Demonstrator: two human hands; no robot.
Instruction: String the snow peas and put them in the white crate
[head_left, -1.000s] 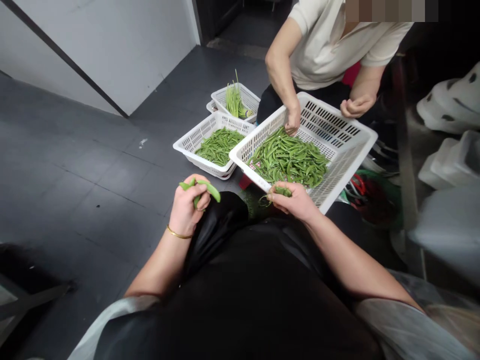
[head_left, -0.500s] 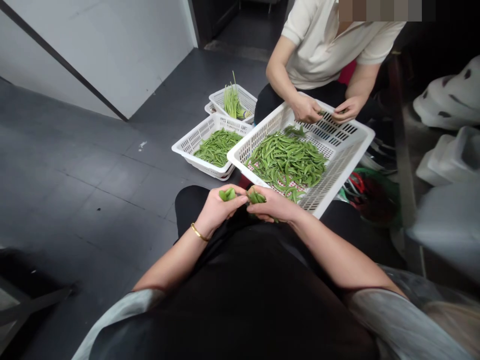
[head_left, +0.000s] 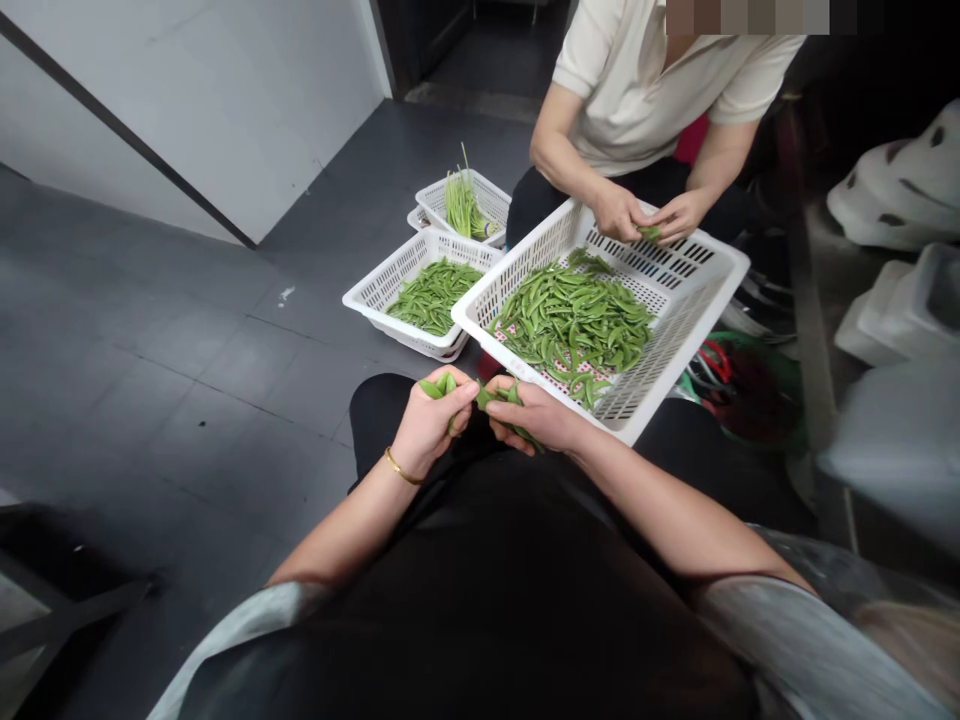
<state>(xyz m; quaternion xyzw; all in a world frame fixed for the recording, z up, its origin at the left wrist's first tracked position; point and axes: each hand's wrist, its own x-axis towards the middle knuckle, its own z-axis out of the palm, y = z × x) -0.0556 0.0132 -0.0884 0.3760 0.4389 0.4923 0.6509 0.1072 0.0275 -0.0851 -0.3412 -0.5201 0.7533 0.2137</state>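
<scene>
My left hand (head_left: 429,415), with a gold bangle at its wrist, is closed around a few green pea pods (head_left: 439,385). Close beside it, my right hand (head_left: 541,415) grips more pea pods (head_left: 506,397), and one pod shows between the fingertips of both hands over my lap. Just beyond my hands, a large white slotted basket (head_left: 480,310) holds a heap of flat pea pods (head_left: 574,315). To its left, a smaller white basket (head_left: 367,297) stands on the floor with more pods (head_left: 436,295) inside.
Across the large basket, a person in a cream shirt (head_left: 637,110) holds a green pod above its far rim. Behind the small basket, another white basket (head_left: 495,195) contains long green stalks (head_left: 463,205). White plastic tubs (head_left: 892,310) stand at the right. A grey wall panel (head_left: 247,110) rises at upper left.
My hands have drawn slightly apart, and a pod now shows between their fingertips. The other person's hands have come together around a pod.
</scene>
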